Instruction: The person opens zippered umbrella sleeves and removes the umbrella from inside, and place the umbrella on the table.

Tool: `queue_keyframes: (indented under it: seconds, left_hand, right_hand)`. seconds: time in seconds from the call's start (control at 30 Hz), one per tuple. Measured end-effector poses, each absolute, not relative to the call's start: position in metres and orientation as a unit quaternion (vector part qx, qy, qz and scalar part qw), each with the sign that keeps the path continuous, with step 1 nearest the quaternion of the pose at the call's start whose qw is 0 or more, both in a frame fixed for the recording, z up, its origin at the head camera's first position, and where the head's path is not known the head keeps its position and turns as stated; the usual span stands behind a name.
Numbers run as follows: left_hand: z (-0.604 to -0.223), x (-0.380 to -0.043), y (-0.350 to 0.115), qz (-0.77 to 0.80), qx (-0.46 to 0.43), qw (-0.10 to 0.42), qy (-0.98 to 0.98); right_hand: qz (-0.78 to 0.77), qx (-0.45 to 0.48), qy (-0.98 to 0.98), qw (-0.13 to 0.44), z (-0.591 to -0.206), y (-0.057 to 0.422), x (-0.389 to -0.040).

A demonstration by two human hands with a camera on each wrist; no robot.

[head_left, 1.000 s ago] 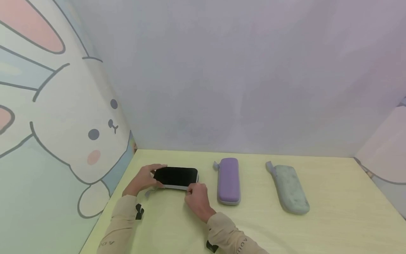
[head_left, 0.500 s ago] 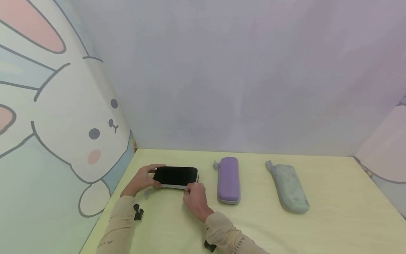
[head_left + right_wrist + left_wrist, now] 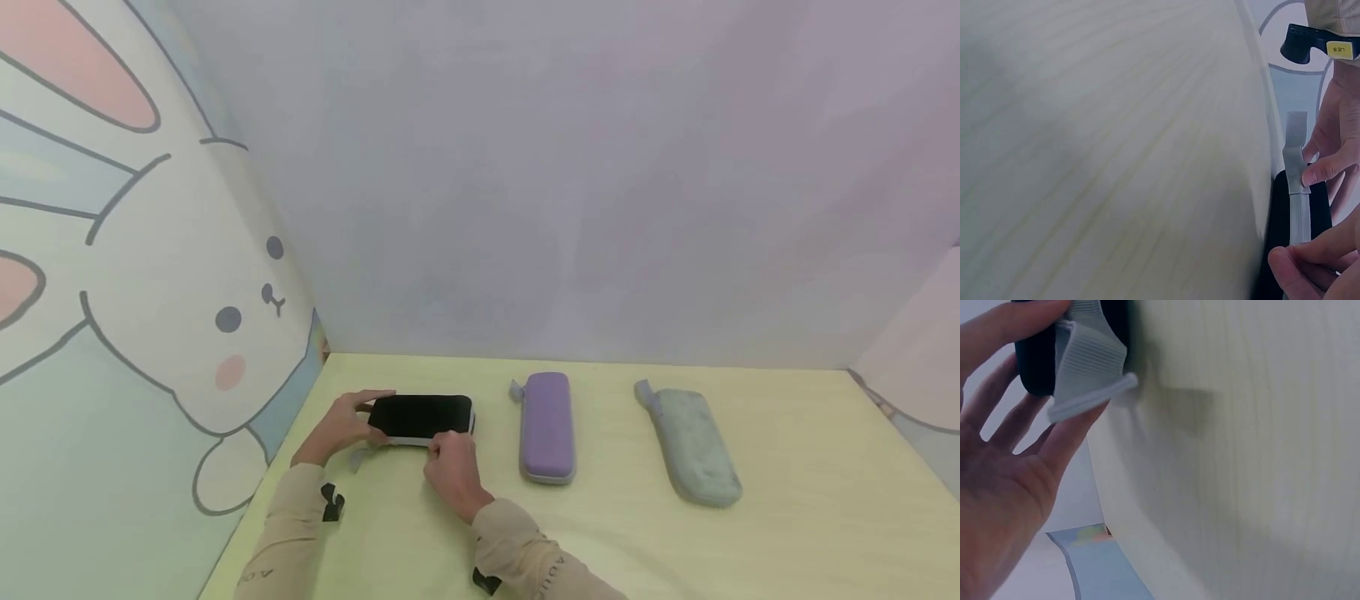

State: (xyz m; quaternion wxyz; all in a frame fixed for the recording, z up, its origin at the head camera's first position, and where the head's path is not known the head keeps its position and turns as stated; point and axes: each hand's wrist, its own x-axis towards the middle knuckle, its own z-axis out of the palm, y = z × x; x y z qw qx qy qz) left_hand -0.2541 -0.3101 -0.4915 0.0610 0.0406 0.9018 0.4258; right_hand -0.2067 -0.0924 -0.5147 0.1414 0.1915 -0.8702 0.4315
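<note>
A black zip case (image 3: 422, 413) with a light grey zipper band lies crosswise on the table at the left. My left hand (image 3: 339, 429) holds its left end, thumb on the near side and fingers around the far side. In the left wrist view, a ribbed grey fabric tab (image 3: 1091, 365) sticks out from that end, beside the thumb. My right hand (image 3: 454, 471) is at the near long side, thumb and bent forefinger pinching at the grey zipper (image 3: 1299, 215); the pull itself is hidden in the fingertips.
A purple zip case (image 3: 547, 427) stands lengthwise to the right of the black one, and a grey-green plush case (image 3: 697, 446) lies farther right. Behind the pale yellow table (image 3: 817, 492) rises a plain wall, with a rabbit-printed wall (image 3: 172, 333) at the left.
My right hand has slid left along the black case's near side, still pinching. My left hand keeps its hold, and the case stays in place.
</note>
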Motion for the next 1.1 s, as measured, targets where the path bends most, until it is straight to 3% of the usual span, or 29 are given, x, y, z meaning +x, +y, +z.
queue_keyframes:
  seconds: [0.33, 1.1]
  left_hand:
    - [-0.492, -0.254, -0.311, 0.410, 0.041, 0.051, 0.910]
    - [-0.494, -0.257, -0.310, 0.406, 0.040, 0.044, 0.912]
  right_hand:
    - [0.415, 0.194, -0.884, 0.096, -0.512, -0.102, -0.209]
    - [0.336, 0.205, -0.917, 0.058, -0.511, -0.128, -0.214]
